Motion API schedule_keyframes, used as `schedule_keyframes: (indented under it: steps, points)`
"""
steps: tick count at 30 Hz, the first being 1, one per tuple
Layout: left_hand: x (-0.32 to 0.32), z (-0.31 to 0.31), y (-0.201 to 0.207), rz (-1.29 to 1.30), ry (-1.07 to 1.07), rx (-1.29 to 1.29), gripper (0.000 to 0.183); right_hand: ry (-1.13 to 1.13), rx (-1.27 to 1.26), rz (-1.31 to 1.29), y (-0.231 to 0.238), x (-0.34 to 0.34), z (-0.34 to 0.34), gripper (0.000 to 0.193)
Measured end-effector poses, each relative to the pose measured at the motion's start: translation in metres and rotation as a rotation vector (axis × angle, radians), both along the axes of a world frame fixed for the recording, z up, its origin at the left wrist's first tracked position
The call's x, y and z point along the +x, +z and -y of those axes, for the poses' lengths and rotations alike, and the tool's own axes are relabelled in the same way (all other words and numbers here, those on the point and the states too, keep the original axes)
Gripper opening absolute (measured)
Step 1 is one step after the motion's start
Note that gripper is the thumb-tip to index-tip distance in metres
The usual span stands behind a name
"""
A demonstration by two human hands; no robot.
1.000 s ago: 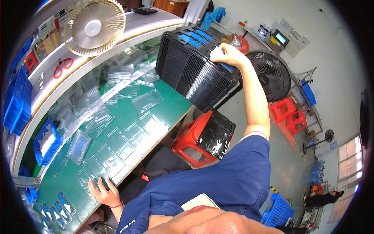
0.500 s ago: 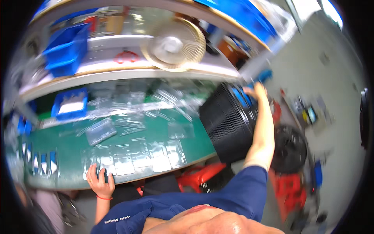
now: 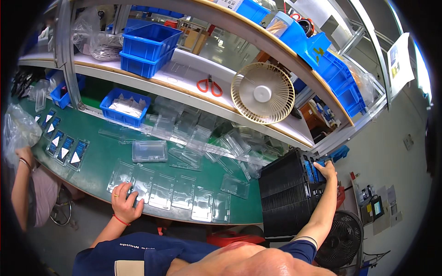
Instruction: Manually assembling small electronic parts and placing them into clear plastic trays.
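Note:
My left hand rests at the near edge of the green table, its fingers spread over the clear plastic blister trays laid side by side in a row. My right hand reaches out to the top of a tall black stack of ribbed trays. Its fingers are apart and touch or hover at the flat blue pieces there; a firm grip does not show. Further left lie several small trays with blue pieces and white triangles. Behind the row sits a closed clear case.
Loose clear plastic shells heap below the shelf. A blue bin of white packets stands beside them. Red-handled scissors and a round fan grille lie above. At left, a co-worker's hand touches a plastic bag. A black fan stands at right.
The view has swung, shifting the table and shelf within it, and the blur has cleared. My left hand stays over the clear trays and my right hand remains at the black stack.

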State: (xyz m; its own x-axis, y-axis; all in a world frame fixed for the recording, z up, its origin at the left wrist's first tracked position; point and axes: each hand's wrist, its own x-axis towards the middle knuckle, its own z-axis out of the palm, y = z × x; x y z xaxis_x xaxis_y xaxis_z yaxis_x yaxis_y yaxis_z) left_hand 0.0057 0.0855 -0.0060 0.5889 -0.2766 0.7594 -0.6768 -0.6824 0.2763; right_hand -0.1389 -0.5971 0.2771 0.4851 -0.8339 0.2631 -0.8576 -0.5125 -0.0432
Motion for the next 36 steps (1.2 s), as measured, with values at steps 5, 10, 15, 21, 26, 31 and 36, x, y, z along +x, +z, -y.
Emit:
schedule_keyframes:
  steps: [5, 10, 15, 21, 26, 31, 36]
  points:
    - [0.0, 0.0, 0.002, -0.016, -0.003, 0.019, 0.025, -0.038, -0.207, -0.2, 0.019, 0.02, -0.036, 0.077]
    - [-0.001, -0.006, 0.001, -0.021, 0.001, 0.02, 0.026, 0.142, -0.039, -0.093, 0.014, 0.037, -0.058, 0.086]
    - [0.0, -0.007, -0.002, -0.019, 0.012, 0.01, 0.025, 0.035, 0.016, -0.258, 0.018, 0.048, -0.069, 0.097]
    - [0.0, -0.006, -0.003, -0.01, 0.019, 0.014, 0.025, -0.01, 0.018, -0.279, 0.017, 0.049, -0.07, 0.101]
    - [0.0, -0.005, -0.004, -0.021, 0.016, -0.001, 0.024, 0.018, -0.02, -0.126, 0.005, 0.041, -0.062, 0.101]
    - [-0.002, -0.006, -0.004, -0.014, 0.025, 0.014, 0.024, 0.079, 0.061, -0.09, 0.005, 0.038, -0.057, 0.093]
    - [0.0, -0.005, -0.001, -0.005, 0.006, -0.003, 0.024, 0.008, -0.14, -0.18, 0.025, 0.042, -0.087, 0.086]
